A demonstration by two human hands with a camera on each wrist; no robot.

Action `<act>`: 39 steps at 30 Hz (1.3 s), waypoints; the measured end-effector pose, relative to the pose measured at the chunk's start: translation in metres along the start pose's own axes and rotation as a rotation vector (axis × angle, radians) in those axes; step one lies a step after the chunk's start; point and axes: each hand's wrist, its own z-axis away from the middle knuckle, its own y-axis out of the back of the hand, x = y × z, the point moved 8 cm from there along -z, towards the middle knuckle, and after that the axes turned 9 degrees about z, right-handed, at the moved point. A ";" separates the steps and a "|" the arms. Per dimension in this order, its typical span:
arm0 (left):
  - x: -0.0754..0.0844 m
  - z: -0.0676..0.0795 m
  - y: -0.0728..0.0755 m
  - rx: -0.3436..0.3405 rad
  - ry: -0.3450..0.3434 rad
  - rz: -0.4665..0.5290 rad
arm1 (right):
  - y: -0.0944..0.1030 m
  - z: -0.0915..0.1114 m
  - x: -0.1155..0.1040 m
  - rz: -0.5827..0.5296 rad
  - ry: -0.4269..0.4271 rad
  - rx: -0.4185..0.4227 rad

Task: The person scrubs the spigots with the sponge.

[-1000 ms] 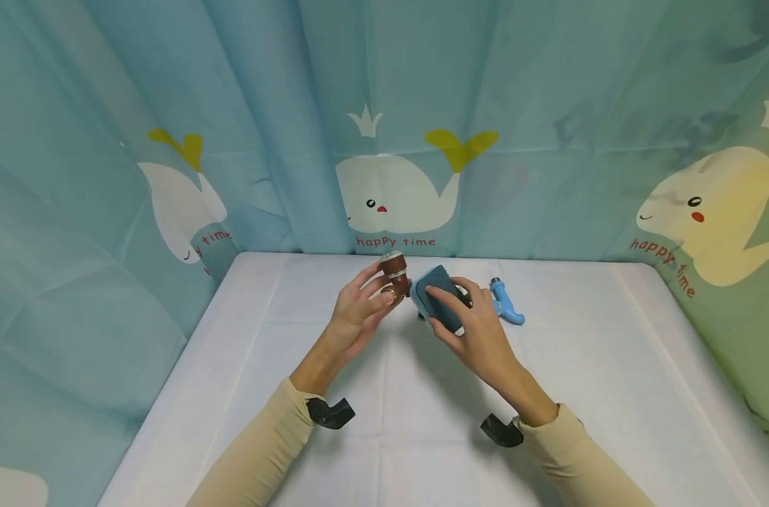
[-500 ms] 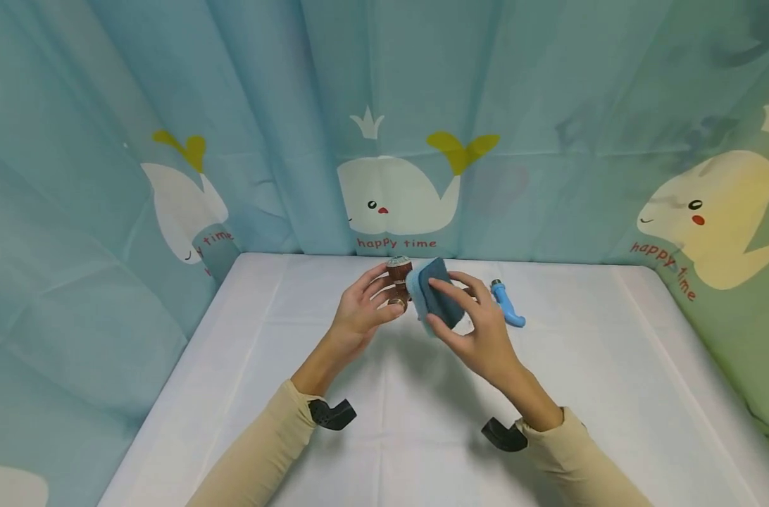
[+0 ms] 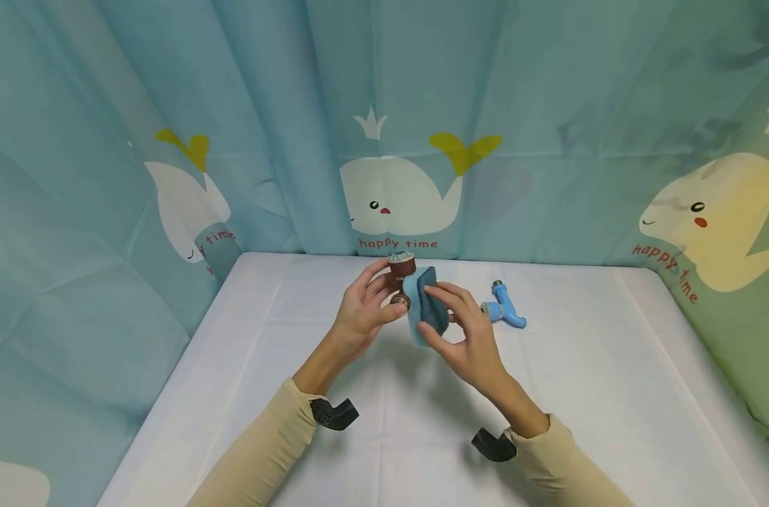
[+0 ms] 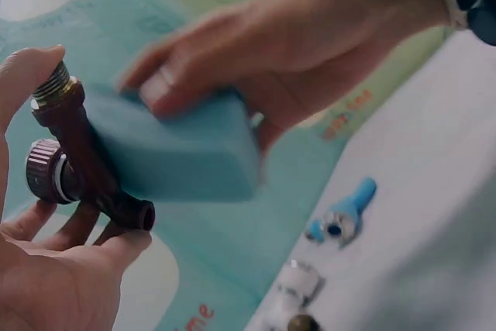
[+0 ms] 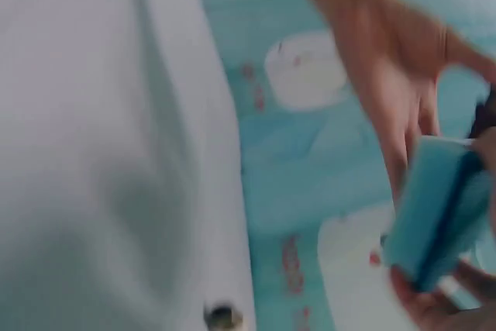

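Above the middle of the white table (image 3: 245,366), the left hand (image 3: 359,317) grasps a brown tap fitting (image 3: 400,276). The right hand (image 3: 467,338) pinches a blue sponge (image 3: 422,304) flat against it. A blue plastic tap (image 3: 505,311) lies just right; wide bare cloth elsewhere.
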 end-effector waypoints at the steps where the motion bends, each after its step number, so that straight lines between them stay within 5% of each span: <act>1: 0.000 0.000 0.000 -0.006 0.001 -0.005 | 0.001 0.000 0.004 0.034 -0.011 -0.010; 6: -0.004 0.001 0.007 0.001 0.025 0.025 | 0.012 -0.002 0.023 0.082 -0.091 -0.059; 12: -0.014 0.003 0.011 -0.071 0.088 0.113 | 0.017 -0.001 0.026 0.109 -0.089 -0.100; 25: -0.032 0.010 0.015 -0.076 0.275 0.017 | 0.036 0.009 0.045 0.106 -0.093 -0.064; 29: -0.036 0.010 0.015 -0.065 0.276 -0.007 | 0.040 0.010 0.048 0.117 -0.090 -0.058; 33: -0.032 0.009 0.013 -0.039 0.242 0.045 | 0.041 0.011 0.050 0.128 -0.103 -0.067; 39: -0.029 0.013 0.014 0.004 0.284 0.132 | 0.043 0.014 0.050 0.136 -0.113 -0.075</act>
